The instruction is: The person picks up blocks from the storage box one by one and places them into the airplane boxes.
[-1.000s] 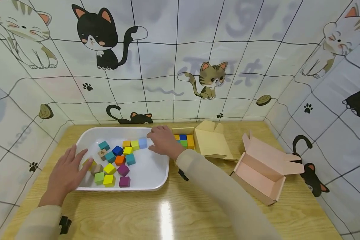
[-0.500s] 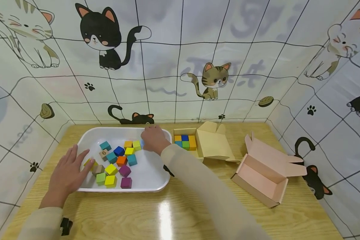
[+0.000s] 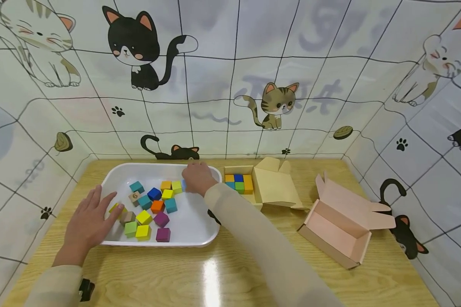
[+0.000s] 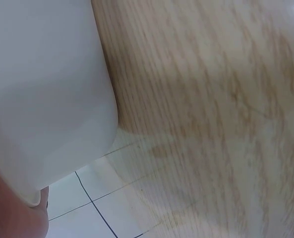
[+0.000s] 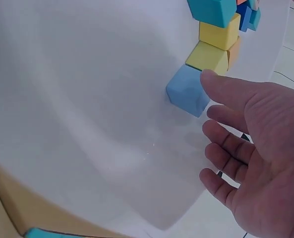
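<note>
A white tray (image 3: pixel 194 230) holds several coloured cubes, among them a yellow cube (image 3: pixel 143 233), a purple cube (image 3: pixel 163 234) and a wooden cube with a 6 (image 3: pixel 135 198). My right hand (image 3: pixel 199 178) is over the tray's back right part. In the right wrist view, thumb and curled fingers pinch the edge of a light blue cube (image 5: pixel 187 90), which rests against a pale yellow-green cube (image 5: pixel 208 57). My left hand (image 3: pixel 89 219) rests on the tray's left rim with fingers spread. The left wrist view mostly shows the tray's outer wall (image 4: pixel 52 99).
Right of the tray stands an open yellow cardboard box (image 3: pixel 258 196) with several cubes packed in it. Farther right is an open pink cardboard box (image 3: pixel 336 221), with nothing visible inside. A cat-patterned cloth (image 3: pixel 211 85) surrounds the wooden table (image 3: pixel 157 273).
My right hand has moved left from the tray's right side onto the light blue cube, then stayed there. The left hand keeps its place on the rim. The view has shifted slightly.
</note>
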Demonstrator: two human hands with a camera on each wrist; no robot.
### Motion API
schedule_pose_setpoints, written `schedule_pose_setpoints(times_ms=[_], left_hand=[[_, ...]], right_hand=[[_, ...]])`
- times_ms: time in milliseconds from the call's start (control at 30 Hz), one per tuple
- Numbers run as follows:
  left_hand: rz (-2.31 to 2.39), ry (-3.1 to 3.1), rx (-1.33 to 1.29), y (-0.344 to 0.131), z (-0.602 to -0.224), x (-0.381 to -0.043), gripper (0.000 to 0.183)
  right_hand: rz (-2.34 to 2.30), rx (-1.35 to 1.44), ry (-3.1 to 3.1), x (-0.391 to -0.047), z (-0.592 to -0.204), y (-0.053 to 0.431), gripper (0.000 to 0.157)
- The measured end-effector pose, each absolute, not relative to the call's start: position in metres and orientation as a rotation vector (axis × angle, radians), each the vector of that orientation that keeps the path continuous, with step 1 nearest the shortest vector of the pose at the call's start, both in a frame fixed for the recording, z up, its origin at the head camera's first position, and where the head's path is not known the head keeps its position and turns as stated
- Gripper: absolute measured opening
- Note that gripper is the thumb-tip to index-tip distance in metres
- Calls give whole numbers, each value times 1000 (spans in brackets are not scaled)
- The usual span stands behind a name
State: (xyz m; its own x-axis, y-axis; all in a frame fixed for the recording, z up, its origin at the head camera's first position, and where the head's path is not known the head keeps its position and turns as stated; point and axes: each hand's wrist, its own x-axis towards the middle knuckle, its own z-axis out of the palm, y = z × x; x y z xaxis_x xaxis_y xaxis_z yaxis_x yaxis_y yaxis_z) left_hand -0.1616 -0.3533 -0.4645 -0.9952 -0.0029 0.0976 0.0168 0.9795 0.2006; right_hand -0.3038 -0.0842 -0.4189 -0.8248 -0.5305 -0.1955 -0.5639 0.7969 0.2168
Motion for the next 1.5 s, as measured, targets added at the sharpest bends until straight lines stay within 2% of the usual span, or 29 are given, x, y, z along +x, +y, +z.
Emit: schedule_pose_setpoints(times_ms=[300,600,833,1067,1333,1500], left_hand=[[-307,-3029,-11,-349,-465,-161,67],[-306,-3040,-2,-346,-463,-161,69],[-308,-3032,-1,-348,-463,-160,69],[-301,-3041,1,-349,-462,-160,69],[-332,-3035,28,-349,-462,-161,70],[-335,-3021,31,-350,-463,-161,71]], right_hand=[[395,-882,2884,-304,-420,-83,12],[404,-870,2821,-302,-421,-81,10],[325,-954,2796,-302,-403,-69,9],[277,-1034,2884,-302,-373,-36,12],[230,-939,2902,-300,-344,18,24],[247,-881,2888,-298,-344,46,20]])
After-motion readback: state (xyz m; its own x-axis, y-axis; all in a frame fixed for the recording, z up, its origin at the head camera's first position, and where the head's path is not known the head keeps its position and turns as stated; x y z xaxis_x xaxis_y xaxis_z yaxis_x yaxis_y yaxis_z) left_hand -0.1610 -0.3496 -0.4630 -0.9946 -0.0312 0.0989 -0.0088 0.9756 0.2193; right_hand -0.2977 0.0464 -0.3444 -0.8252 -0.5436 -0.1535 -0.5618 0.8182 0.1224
